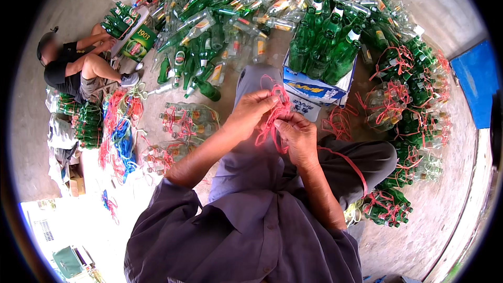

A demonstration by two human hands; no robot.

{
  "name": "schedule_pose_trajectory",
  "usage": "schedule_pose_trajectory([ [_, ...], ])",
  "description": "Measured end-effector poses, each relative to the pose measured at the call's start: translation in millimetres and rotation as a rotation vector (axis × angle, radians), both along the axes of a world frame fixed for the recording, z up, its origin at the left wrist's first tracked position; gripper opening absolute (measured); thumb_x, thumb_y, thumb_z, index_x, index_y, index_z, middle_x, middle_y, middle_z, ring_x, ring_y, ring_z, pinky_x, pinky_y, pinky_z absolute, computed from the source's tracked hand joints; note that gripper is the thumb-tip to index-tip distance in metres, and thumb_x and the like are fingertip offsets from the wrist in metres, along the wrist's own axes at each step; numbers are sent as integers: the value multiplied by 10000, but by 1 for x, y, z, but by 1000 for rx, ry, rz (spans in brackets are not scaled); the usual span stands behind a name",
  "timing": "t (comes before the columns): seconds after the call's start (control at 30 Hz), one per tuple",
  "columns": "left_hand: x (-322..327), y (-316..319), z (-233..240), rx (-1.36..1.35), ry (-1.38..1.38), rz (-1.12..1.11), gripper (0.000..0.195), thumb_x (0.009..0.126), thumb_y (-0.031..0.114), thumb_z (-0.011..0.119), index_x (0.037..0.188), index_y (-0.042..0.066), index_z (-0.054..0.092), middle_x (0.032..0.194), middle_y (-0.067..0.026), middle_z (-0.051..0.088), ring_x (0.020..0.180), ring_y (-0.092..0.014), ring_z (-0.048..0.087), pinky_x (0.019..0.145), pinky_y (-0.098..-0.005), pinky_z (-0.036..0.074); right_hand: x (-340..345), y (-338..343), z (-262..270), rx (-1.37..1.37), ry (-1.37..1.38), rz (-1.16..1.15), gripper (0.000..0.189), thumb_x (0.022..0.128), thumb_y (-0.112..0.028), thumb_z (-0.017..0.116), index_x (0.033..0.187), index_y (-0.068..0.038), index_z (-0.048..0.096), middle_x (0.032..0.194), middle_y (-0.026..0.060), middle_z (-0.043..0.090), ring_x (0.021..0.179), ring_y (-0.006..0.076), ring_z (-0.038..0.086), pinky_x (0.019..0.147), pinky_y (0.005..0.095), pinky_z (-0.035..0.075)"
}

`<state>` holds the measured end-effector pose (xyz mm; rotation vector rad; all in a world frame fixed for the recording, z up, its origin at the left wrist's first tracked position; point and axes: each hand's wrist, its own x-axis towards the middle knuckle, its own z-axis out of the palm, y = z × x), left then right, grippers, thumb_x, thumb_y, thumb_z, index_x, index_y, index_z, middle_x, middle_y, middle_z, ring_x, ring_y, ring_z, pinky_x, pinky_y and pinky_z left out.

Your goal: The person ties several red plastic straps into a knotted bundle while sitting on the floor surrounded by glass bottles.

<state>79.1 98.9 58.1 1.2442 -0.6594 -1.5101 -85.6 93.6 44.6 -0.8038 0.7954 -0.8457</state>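
Observation:
My left hand (251, 113) and my right hand (297, 135) both hold a tangled bunch of red plastic string (278, 104) above my lap. The fingers of each hand pinch part of the tangle, and loops hang between them. A strand of the same colour runs over my right thigh. Just beyond my hands, green glass bottles (323, 47) stand upright on a blue and white cardboard box (314, 86). More red string (340, 122) lies beside that box, near my right knee.
A large heap of loose glass bottles (235, 0) lies ahead. Tied bottle bundles (422, 125) line the right side; others (188, 120) lie left of my arm. A coloured string pile (122, 133) is further left. Another person (70, 63) sits by a green box (137, 41) holding bottles.

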Motion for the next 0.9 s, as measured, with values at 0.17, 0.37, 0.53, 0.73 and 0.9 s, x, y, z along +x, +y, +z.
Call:
schedule_pose_trajectory([
  [0.17,7,3,5,-12,-60,-74,158,994,169,577,1008,27,646,811,9,651,621,-35,570,501,-186,468,2,0,1,90,-61,-42,109,857,-27,688,963,-3,686,724,-22,623,548,20,448,475,175,332],
  [0.37,16,-2,0,-106,-202,-98,124,974,149,597,996,30,627,807,5,645,591,-35,552,474,-185,431,0,-2,-8,206,-119,-48,112,848,-46,679,954,-14,686,693,-41,599,538,16,427,480,175,306],
  [0.53,19,-3,4,-110,-206,-87,107,967,104,577,1020,20,619,817,-8,648,598,-41,565,493,-198,455,-2,-3,-10,242,-172,-36,134,849,-32,670,979,1,675,693,-40,590,538,26,436,481,176,322],
  [0.73,20,-1,7,-248,-672,-80,221,907,107,650,1111,34,605,871,-42,668,704,-95,616,566,-260,492,-2,-6,-13,297,-235,-64,134,863,-34,666,988,15,672,730,-20,610,562,42,453,512,171,353],
  [0.9,11,11,21,-639,-1249,227,236,828,56,722,1040,31,621,844,-64,652,683,-138,603,584,-273,478,-2,-6,-13,269,-190,-94,64,873,-38,665,934,-19,673,690,-39,588,515,18,435,441,163,318],
])
